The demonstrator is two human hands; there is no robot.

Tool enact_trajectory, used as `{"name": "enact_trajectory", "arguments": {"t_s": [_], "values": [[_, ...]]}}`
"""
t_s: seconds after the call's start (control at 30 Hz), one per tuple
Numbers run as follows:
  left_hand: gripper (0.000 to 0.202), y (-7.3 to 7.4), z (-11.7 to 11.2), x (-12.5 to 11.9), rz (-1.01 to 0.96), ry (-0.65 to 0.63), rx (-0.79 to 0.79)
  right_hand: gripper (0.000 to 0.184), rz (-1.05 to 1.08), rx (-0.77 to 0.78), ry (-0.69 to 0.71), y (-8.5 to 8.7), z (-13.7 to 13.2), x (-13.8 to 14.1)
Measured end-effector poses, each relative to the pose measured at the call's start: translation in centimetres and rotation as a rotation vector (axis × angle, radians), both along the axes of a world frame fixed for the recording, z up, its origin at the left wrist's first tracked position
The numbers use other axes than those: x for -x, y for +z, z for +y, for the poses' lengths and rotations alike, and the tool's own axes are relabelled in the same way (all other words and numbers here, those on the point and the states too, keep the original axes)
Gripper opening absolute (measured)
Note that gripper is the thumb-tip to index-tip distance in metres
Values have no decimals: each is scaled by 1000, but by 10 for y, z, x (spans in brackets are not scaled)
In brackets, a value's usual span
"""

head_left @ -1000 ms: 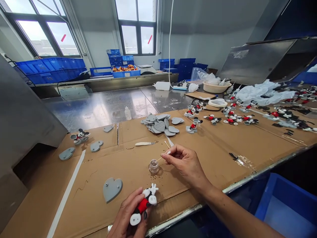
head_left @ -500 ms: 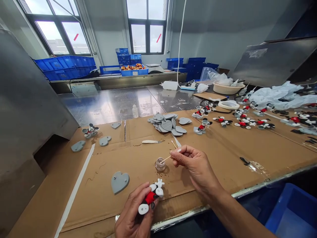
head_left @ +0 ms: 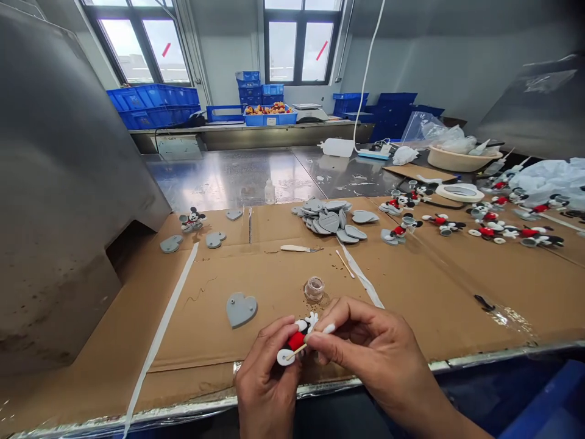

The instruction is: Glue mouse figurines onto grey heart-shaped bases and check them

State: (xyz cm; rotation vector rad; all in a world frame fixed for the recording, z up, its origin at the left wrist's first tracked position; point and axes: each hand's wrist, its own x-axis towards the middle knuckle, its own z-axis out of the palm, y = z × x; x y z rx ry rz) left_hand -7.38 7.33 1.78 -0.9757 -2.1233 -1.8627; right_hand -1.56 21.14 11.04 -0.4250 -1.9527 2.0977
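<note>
My left hand (head_left: 267, 378) is closed around a small cartoon mouse figurine (head_left: 297, 340) in red, black and white, its white sole turned toward me. Between thumb and fingers of my right hand (head_left: 370, 344) is a thin wooden stick (head_left: 299, 349). The stick's tip touches the sole near a small hole. Just beyond the hands stands a small open glass jar (head_left: 314, 288). A grey heart-shaped base (head_left: 241, 309) with small pegs lies to the left. Farther off are a cotton swab (head_left: 345, 264) and a white-handled knife (head_left: 299, 249).
A pile of grey heart bases (head_left: 326, 219) lies behind the jar. Several finished-looking figurines (head_left: 402, 228) stand or lie at right. A metal housing (head_left: 86, 183) rises at left. A small squeeze bottle (head_left: 269, 191) stands at the cardboard's far edge.
My right hand has moved the stick from the jar to the figurine's sole. Both hands are now close together. The camera view has shifted left.
</note>
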Motion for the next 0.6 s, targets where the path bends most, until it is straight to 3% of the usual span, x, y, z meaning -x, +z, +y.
{"name": "enact_trajectory", "arguments": {"t_s": [0.23,0.47,0.6], "values": [[21,1,5,-7,-168,52,-87,21,41,-151,30,-8,-1,2],[20,1,7,-10,-227,55,-134,13,244,-483,64,0,-3,-2],[24,-1,6,-9,-212,36,-135,12,234,-461,45,8,1,-5]]}}
